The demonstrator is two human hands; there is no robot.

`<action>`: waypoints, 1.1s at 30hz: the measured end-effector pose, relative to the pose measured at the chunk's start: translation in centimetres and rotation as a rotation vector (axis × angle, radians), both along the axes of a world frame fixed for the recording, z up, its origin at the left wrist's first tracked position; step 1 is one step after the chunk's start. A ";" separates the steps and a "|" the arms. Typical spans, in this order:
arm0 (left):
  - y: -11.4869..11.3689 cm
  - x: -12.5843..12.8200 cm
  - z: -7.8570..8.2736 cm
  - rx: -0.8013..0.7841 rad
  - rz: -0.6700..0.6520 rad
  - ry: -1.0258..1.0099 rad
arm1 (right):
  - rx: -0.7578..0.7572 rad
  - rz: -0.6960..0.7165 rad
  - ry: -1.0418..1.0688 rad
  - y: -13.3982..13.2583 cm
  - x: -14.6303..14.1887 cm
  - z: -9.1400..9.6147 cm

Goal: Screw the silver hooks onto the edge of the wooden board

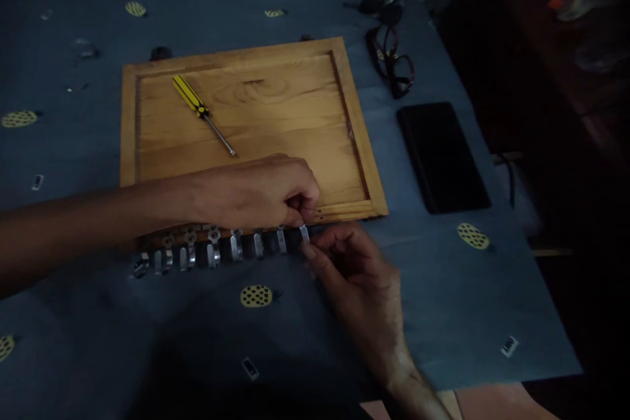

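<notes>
Both hands meet at the rt end of a hook rail (221,249), which lies flush along the near edge of a wooden panel (275,111) on a cloth-covered worktop (467,289). The left hand (256,193) reaches across w/ its grip pressed together over the rail's last hook, apparently pinning that end to the panel edge; what sits between the fingertips is hidden. The right hand (361,282), blurred, comes up from below, its grip pinching the same end hook, prob. to keep it lined up. A yellow-handled screwdriver (203,113) lies unheld inside the panel's raised rim, close by and unlikely to roll off. A phone (443,156) and glasses (394,62) sit off to the rt, well apart from the hands.
</notes>
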State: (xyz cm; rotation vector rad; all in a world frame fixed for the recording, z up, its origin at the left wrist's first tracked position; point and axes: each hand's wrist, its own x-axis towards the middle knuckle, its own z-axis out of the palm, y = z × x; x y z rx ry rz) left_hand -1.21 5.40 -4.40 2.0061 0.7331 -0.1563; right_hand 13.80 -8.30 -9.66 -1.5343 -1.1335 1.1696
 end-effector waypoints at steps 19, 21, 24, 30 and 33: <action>-0.6 -0.8 -0.5 0.025 0.082 0.003 | 0.002 0.004 0.003 0.1 0.0 -0.1; -0.7 -0.8 -0.6 0.031 0.085 0.010 | 0.003 0.005 0.004 0.1 0.0 -0.1; -0.8 -0.7 -0.3 0.055 0.073 0.023 | 0.008 0.005 0.007 0.0 0.0 -0.1; -1.1 -0.4 -0.2 0.149 0.078 0.030 | 0.016 0.015 0.001 0.1 0.1 -0.2; -1.1 -0.4 -0.4 0.151 0.051 0.042 | 0.016 0.015 0.000 0.1 0.1 -0.2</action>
